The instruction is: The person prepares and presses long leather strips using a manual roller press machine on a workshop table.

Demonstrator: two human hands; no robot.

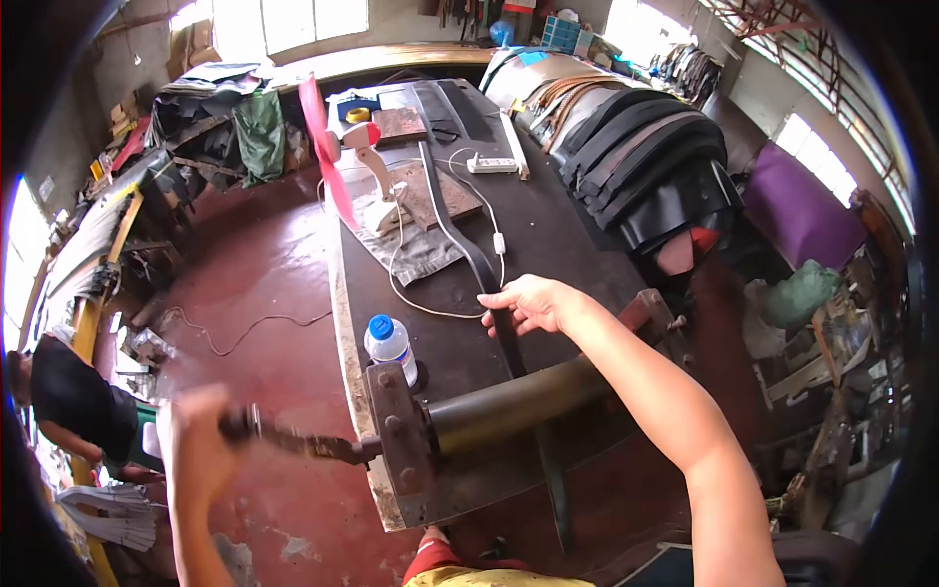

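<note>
My left hand (202, 430), smeared by motion, is closed round the grip of a crank handle (303, 443). The crank joins the end bracket (399, 430) of a metal roller (518, 403) mounted across the near edge of the table. A long black leather-like strap (455, 235) runs down the tabletop to the roller, and its tail (555, 489) hangs below on my side. Just beyond the roller, my right hand (523, 305) pinches this strap between thumb and fingers. A clear water bottle with a blue cap (389, 342) stands upright behind the left bracket.
On the dark table (587, 284) are a pink-bladed fan (367, 166), a white power strip (491, 165) and a looping white cord. Black strips (636, 147) drape over a large roll at the right. A person in black (83, 396) is at the far left, above the red floor (254, 293).
</note>
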